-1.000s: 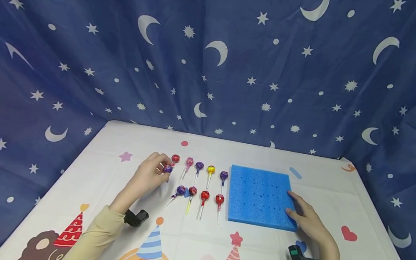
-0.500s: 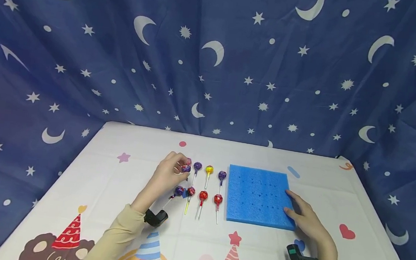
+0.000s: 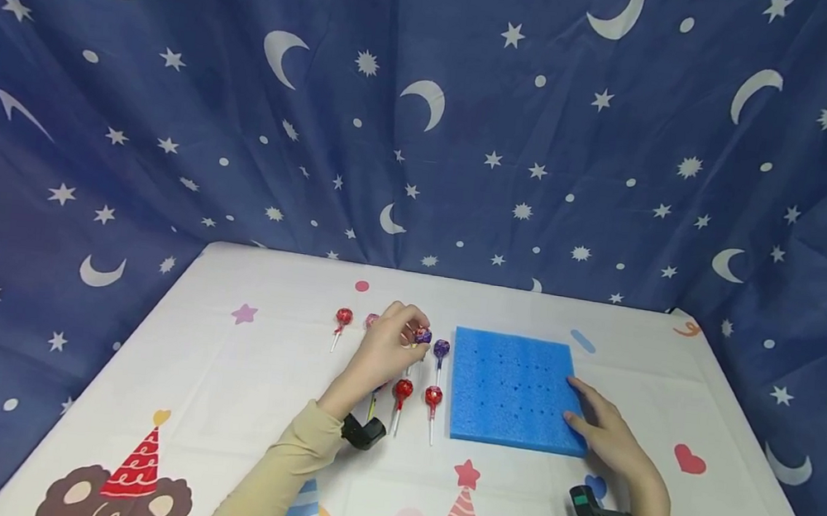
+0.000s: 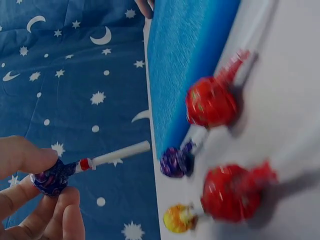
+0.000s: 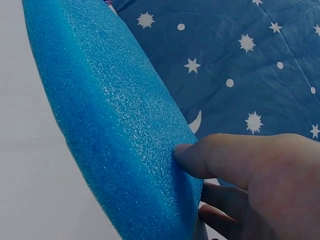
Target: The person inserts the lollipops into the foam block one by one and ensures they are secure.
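Between the thumb and fingers of my left hand (image 3: 385, 353) is a purple-wrapped lollipop (image 4: 51, 178), pinched by its candy head. Its white stick points right in the left wrist view. This hand hovers over the lollipop rows, hiding several of them. Close by lie a yellow lollipop (image 4: 176, 219), a purple lollipop (image 4: 174, 163) and two red lollipops (image 3: 403, 390) (image 3: 433, 396). My right hand (image 3: 616, 435) holds the right edge of a blue foam block (image 3: 511, 367) dotted with small holes. In the right wrist view its thumb presses the foam, with fingers curled beside it.
Farther left on the white patterned tablecloth (image 3: 276, 361) lie a red lollipop (image 3: 344, 316) and a partly covered pink lollipop (image 3: 371, 320). A blue curtain (image 3: 349, 152) with moons and stars stands behind the table.
My left hand has moved right along the back row, carrying the purple lollipop toward the foam block. The left red lollipop is uncovered again. My right hand stays on the foam.
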The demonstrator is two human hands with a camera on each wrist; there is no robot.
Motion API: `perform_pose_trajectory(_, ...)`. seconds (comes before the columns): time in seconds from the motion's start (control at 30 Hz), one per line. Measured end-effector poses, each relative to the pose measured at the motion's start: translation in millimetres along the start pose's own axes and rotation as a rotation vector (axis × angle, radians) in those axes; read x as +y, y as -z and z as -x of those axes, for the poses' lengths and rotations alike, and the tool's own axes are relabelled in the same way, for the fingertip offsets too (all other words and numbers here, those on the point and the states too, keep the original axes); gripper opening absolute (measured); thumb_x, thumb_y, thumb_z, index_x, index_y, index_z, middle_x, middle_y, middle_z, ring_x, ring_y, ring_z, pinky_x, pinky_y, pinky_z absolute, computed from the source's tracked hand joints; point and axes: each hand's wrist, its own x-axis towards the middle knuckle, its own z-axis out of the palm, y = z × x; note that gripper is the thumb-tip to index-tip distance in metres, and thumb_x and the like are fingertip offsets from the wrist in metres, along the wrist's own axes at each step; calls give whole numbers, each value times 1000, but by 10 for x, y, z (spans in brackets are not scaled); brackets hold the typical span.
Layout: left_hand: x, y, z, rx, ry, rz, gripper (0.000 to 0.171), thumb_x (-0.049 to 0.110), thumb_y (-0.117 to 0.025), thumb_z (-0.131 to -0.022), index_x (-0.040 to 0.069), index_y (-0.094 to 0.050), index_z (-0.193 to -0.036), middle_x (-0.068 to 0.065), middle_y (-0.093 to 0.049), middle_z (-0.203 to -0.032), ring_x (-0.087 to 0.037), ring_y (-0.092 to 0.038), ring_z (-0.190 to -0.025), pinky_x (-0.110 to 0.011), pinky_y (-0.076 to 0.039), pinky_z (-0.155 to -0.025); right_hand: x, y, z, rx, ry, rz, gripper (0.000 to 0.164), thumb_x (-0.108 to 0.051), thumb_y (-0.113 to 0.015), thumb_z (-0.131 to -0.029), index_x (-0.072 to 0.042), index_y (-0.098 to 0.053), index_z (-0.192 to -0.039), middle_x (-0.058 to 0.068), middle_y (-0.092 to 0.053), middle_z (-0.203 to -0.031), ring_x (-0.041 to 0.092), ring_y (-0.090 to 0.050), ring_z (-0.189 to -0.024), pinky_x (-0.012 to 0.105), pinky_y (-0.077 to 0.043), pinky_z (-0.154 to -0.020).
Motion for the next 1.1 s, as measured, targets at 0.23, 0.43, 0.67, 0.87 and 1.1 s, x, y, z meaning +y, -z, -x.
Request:
perform_pose_trajectory(0.23,139,-182,-107,-23,-35,31,29,8,-72,-78,11,-62,-105,-5,-56,-95,-17,-59,-84,-23,-48,-71,9,-4,-5,8,-3,2,65,-27,-54,-95,-7,-26,-151,30,-18,-155,57,-13,-140,78,-16,-101)
perform_pose_trajectory(0.43,258,-337,-184,-50,-37,67,29,8,-73,-79,10,-64,-107,-6,-56,-97,-16,-60,-86,-22,-49,-75,15,-14,1,8,-2,-2,65,-27,-54,-95,-7,-25,-151,31,-18,-155,57,-13,-140,77,-16,-101)
perform_pose_trajectory(0.67,406,-552,-287,-90,-51,78,25,10,-74,-81,13,-65,-104,-4,-54,-99,-15,-58,-89,-18,-47,-73,-2,-8,3,18,-5,2,65,-27,-54,-95,-7,-26,-151,30,-19,-155,57,-13,-139,78,-16,-100)
perform_pose_trajectory(0.87,512,-731,-373,-110,-71,73,24,12,-75,-81,14,-64,-102,-3,-56,-100,-13,-59,-89,-15,-46,-72,7,2,9,25,14,2,64,-26,-54,-95,-5,-27,-150,31,-19,-154,57,-14,-139,77,-17,-101)
perform_pose_trajectory(1.1,596,-974,-493,-136,-107,130,25,10,-74,-81,12,-64,-104,-5,-59,-101,-12,-58,-86,-14,-45,-72,9,-8,-1,9,8,-9,65,-27,-54,-96,-6,-26,-150,31,-18,-155,56,-13,-140,76,-16,-103)
